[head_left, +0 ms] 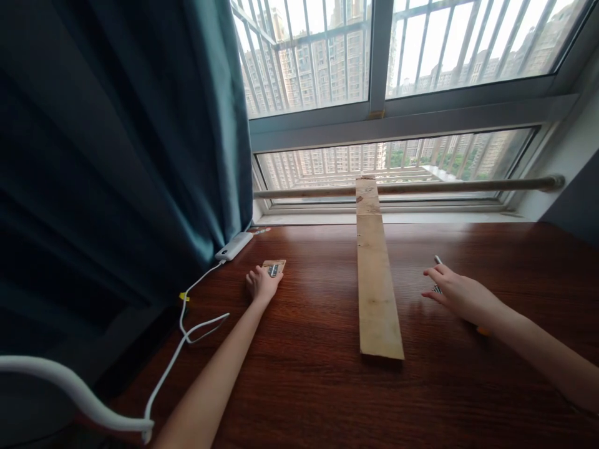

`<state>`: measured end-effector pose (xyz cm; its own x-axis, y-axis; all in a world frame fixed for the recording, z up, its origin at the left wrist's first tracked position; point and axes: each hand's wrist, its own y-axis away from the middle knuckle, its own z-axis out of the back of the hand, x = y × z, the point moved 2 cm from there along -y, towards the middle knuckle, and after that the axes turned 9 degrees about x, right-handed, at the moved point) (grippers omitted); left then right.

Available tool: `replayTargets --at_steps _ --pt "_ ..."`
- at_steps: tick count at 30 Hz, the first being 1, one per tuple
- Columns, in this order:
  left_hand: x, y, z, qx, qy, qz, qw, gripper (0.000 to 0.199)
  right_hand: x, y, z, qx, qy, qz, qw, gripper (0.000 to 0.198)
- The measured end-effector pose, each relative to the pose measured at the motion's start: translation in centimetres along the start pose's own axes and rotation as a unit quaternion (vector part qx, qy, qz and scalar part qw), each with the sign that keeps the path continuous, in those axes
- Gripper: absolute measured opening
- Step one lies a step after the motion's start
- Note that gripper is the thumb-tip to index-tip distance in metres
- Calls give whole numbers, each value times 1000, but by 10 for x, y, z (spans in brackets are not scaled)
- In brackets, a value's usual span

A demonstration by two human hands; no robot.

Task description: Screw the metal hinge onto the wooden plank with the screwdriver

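On the left of the dark wood tabletop, my left hand (262, 284) is closed around the near side of a small brown cardboard piece (280, 264). A dark, patterned item (273, 270) lies on that piece, too small to name. Over on the right, my right hand (461, 296) reaches low over the table with thumb and fingers apart. Small shiny metal bits (437, 289) show between its fingers, apparently on the tabletop. Just beyond the fingers is a small white-tipped object (437, 259), partly hidden. An orange thing (483, 331) peeks out under the wrist.
A long cardboard strip (377, 287) slopes from a horizontal rail (440, 188) at the window down to the tabletop (309, 349), between my hands. A white power bank (234, 246) with a white cable (181, 321) lies by the blue curtain (219, 156).
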<state>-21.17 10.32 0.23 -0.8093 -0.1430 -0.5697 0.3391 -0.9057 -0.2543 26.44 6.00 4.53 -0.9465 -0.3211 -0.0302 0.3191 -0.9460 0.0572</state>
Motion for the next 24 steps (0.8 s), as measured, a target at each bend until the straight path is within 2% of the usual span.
replayTargets --at_steps 3,8,11,14,15,17,20,22,24 --pt "9 0 6 13 -65 41 997 40 15 3 6 1 -19 21 1000 34" --pt "1 4 7 8 -99 -1 995 40 44 1 19 -28 -132 60 989 27" --pt "-13 9 5 5 -94 -38 995 38 65 -5 25 -42 -249 93 963 23" --pt "-39 20 9 -10 -75 -94 993 41 90 -13 26 -27 -400 101 911 22" --pt "-51 26 11 -10 -63 -114 991 42 99 -17 25 -14 -461 99 882 23" --pt "-77 39 16 0 -36 -149 988 44 118 -25 26 10 -597 86 798 25" --pt "-117 59 22 17 -9 -200 980 44 144 -41 30 34 -778 33 627 28" --pt "-141 72 21 25 -5 -224 974 44 159 -53 34 60 -853 10 519 23" --pt "-160 82 18 28 -3 -244 969 44 170 -65 37 63 -894 0 444 19"
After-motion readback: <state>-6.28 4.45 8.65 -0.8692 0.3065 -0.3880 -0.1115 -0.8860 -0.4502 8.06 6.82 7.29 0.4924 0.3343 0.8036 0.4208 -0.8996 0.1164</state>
